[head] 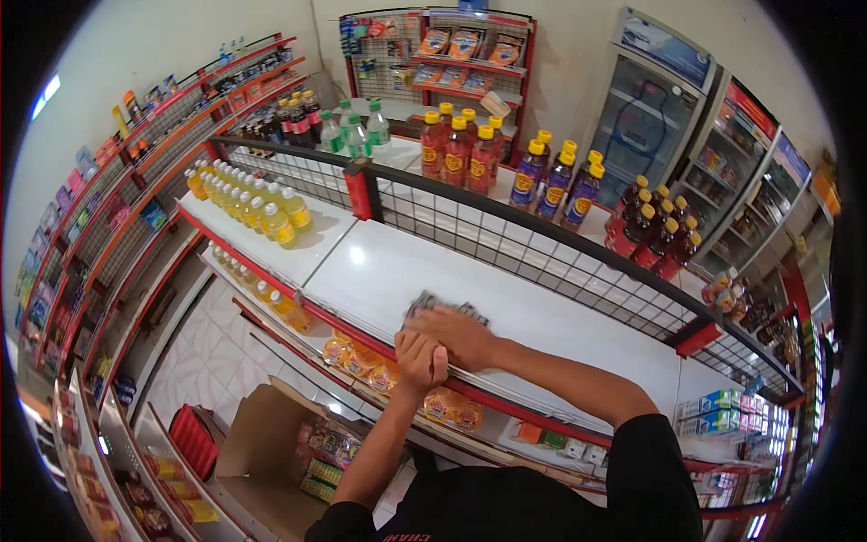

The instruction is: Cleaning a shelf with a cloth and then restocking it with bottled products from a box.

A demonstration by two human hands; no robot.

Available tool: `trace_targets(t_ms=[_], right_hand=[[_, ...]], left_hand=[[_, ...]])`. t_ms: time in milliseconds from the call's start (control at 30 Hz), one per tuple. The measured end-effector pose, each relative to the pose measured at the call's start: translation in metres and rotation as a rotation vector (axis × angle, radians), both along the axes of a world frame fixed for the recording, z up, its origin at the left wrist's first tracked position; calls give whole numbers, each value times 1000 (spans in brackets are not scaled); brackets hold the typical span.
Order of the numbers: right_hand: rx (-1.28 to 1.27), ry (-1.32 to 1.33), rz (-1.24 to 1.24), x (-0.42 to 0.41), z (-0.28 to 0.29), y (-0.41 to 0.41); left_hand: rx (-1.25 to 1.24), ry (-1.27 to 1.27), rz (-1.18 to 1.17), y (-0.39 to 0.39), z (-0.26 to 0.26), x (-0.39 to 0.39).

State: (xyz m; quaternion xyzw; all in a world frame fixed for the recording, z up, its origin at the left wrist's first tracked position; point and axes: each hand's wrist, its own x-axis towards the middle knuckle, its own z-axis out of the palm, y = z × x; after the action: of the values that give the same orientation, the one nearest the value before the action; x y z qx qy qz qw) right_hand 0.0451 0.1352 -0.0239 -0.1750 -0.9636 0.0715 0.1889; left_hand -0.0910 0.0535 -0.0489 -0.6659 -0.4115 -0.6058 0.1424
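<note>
My right hand lies over a dark checkered cloth on the white shelf. Both the hand and the cloth are blurred, and much of the cloth is hidden under the palm. Close beside it, my left hand is curled into a fist at the shelf's red front edge. No object shows in its fingers, though the palm side is hidden. Behind my hands runs a black wire-mesh divider.
Yellow drink bottles stand at the left, milk cartons at the right. Beyond the divider are red bottles and purple-labelled bottles. An open cardboard box with packets sits on the floor below. Glass-door fridges line the back.
</note>
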Motion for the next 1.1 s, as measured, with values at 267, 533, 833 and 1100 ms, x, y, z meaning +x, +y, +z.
trace_targets(t_ms=[267,533,833,1100], right_hand=[[-58,9,-260,10,9,70],[-206,-71,183,-55,10,31],[-130,-69,398,-160,-1,65],[-130,-9,274,-230,2,70]], left_hand=[[-92,201,62,1,-4,-65],[6,-7,70,11,-35,-71],[94,-75,108,12,-39,-65],[51,-81,48,11,-47,-68]])
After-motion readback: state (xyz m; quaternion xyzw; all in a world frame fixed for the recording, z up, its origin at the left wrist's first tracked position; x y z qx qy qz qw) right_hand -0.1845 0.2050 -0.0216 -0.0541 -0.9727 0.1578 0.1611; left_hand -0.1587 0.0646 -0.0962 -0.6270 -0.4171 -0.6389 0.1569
